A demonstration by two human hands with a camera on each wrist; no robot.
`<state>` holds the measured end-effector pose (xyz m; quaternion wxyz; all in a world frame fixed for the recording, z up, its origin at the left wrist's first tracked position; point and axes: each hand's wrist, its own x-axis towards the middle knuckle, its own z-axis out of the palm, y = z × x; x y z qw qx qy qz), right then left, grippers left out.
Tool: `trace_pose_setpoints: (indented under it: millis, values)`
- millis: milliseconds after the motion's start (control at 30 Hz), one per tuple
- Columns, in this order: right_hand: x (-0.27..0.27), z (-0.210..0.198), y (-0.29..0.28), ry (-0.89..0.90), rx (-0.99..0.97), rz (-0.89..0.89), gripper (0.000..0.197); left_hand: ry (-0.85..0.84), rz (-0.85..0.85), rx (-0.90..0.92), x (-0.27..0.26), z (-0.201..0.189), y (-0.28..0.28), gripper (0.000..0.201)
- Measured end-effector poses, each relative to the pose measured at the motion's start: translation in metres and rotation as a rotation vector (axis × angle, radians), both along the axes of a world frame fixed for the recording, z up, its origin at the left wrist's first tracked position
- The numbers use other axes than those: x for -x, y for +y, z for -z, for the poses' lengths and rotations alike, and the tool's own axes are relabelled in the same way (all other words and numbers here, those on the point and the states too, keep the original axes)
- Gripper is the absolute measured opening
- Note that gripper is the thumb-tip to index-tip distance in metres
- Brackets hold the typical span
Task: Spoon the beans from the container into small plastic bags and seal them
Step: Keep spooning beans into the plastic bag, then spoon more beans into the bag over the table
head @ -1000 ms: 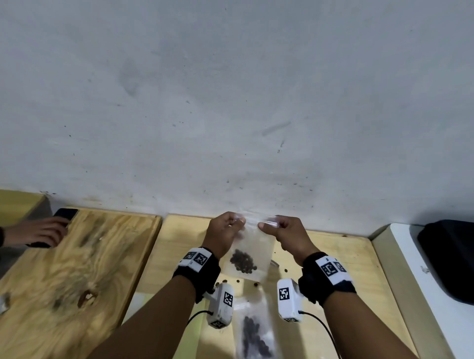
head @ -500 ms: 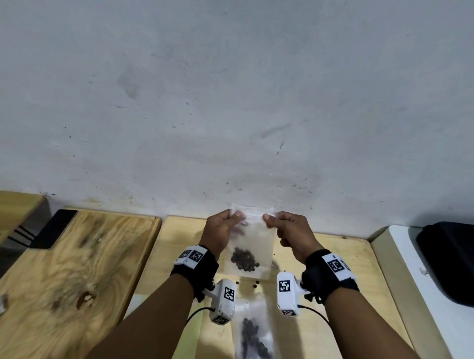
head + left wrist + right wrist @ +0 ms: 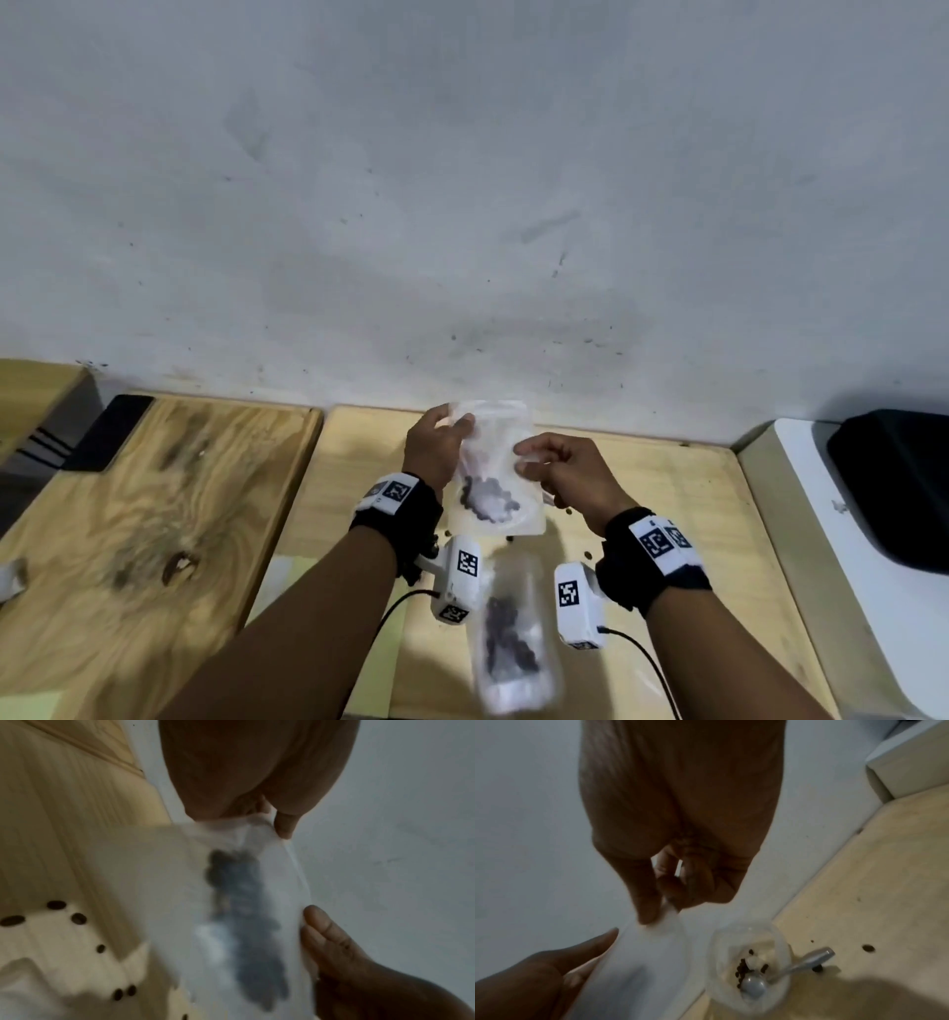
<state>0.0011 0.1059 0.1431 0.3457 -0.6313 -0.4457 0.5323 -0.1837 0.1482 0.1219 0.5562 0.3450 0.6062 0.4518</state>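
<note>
The left hand (image 3: 434,452) is pinching the top left corner of a small clear bag (image 3: 495,465), thumb and fingers curled onto the plastic near the sealing strip. The right hand (image 3: 562,470) is pinching the bag's right edge a little lower down, thumb pressed against a bent forefinger with the film caught between them; the right wrist view is showing that pinch (image 3: 654,908) closely. Between the two hands the bag is hanging upright above the pale wooden table (image 3: 683,493), a dark cluster of beans (image 3: 488,498) sitting in its lower half. Whether the strip is fully closed, the blur is not letting us tell.

Just beneath, near the person, a second bag of beans (image 3: 508,642) is lying flat on the table between the two wrist cameras. To the right of the held bag, the right wrist view is picking up a clear plastic container (image 3: 749,963) with only a few beans inside and a metal spoon (image 3: 782,975) resting in it, handle pointing right. Loose beans (image 3: 56,905) are lying scattered on the tabletop. Further left, a darker grained wooden board (image 3: 154,514) is sitting with a black phone (image 3: 110,431) at its far corner
</note>
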Motion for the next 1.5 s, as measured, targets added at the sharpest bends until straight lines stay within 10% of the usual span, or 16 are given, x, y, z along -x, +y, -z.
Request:
trace_pose_setpoints:
  millis: [167,567,867,1200,1367,1500]
  values:
    - [-0.006,0.022,-0.017,-0.130,0.042,-0.034,0.030,0.135,0.262,-0.030,0.008,0.018,-0.030,0.028]
    - [-0.010,0.125,-0.103,-0.399,0.314,-0.347,0.040,0.039,0.566,0.672,0.016,0.091,-0.116,0.015]
    - [-0.018,0.130,-0.118,-0.434,0.147,-0.204,0.043,0.633,0.450,0.195,0.009,0.104,-0.115,0.008]
    - [-0.116,0.121,-0.128,-0.475,0.219,0.199,0.033,0.227,0.638,0.244,-0.112,0.100,-0.099,0.012]
    - [-0.167,0.143,-0.149,-0.632,0.458,0.211,0.089,0.141,0.718,0.461,-0.171,0.124,-0.110,0.014]
    - [-0.177,0.155,-0.160,-0.795,0.535,0.054,0.088,0.229,0.718,0.495,-0.202,0.140,-0.120,0.014]
